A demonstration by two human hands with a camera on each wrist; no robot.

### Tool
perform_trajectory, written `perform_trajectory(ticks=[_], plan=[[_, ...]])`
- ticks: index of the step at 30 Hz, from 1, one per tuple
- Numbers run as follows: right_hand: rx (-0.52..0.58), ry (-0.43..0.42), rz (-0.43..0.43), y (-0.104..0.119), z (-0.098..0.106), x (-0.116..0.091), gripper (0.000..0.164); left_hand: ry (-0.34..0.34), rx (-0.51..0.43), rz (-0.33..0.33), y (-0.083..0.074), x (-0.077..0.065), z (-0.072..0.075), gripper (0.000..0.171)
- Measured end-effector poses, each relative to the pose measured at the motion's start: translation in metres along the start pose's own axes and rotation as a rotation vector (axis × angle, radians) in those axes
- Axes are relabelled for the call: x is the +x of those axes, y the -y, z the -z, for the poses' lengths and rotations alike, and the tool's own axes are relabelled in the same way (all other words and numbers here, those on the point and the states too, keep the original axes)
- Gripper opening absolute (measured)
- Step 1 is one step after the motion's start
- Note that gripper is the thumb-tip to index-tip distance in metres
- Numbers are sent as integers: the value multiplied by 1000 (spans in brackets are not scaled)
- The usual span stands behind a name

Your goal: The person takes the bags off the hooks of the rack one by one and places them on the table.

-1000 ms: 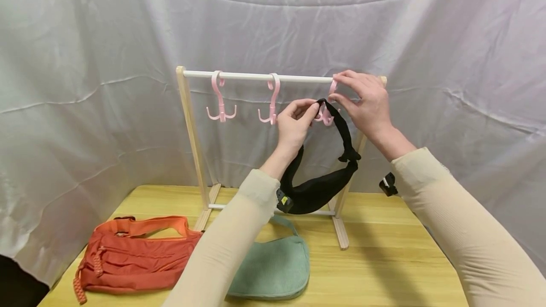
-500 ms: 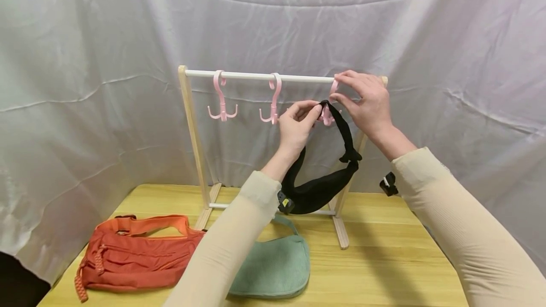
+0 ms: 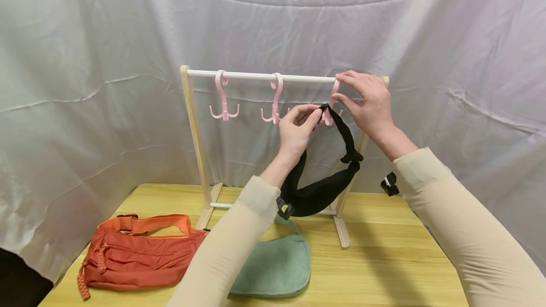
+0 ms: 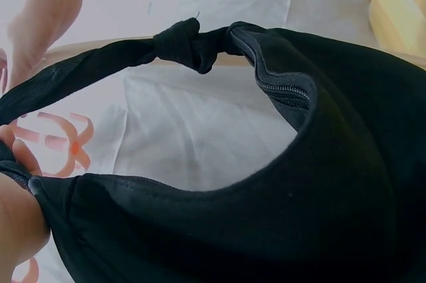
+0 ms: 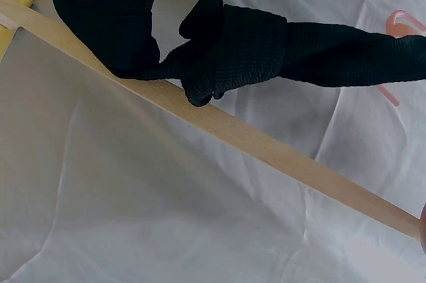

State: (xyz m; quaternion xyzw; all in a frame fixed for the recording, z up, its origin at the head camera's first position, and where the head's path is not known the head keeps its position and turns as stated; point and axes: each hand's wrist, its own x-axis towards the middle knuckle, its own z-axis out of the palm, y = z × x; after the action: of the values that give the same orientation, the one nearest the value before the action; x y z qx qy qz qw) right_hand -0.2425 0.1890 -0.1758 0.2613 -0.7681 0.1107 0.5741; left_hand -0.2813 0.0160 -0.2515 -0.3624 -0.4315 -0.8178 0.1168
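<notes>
We pinch the black bag's strap (image 3: 341, 129) in our left hand (image 3: 296, 129) while our right hand (image 3: 368, 103) pinches the pink hook (image 3: 330, 108) steady at the rail's (image 3: 256, 76) right end; the black bag (image 3: 317, 193) hangs above the table's (image 3: 384, 259) far edge.

A pale grey-white cloth backdrop (image 3: 106, 84) fills the whole rear of the scene, hanging in soft creases and long diagonal folds, its lower edge draping down onto the back of the bench. The bench (image 3: 384, 274) is light yellowish wood with visible straight grain. Light is even and diffuse, with faint soft shadows on cloth and wood. A dark gap (image 3: 17, 278) shows at lower left, past the bench edge and below the cloth. No wall, floor or window is visible.
</notes>
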Motion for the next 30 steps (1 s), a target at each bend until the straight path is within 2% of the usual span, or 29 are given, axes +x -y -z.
perform_trajectory(ticks=[4,15,23,30], plan=[[-15,27,28,-2,1,0,44,-4,-8,-6,-1,-2,2,17],[6,21,37,-3,3,-1,45,-7,-37,11,-8,-6,4,18],[31,6,49,-5,0,0,48,-25,-1,22,-13,-8,11,17],[15,29,50,-6,1,-5,54,-37,14,21,-18,-12,16,18]])
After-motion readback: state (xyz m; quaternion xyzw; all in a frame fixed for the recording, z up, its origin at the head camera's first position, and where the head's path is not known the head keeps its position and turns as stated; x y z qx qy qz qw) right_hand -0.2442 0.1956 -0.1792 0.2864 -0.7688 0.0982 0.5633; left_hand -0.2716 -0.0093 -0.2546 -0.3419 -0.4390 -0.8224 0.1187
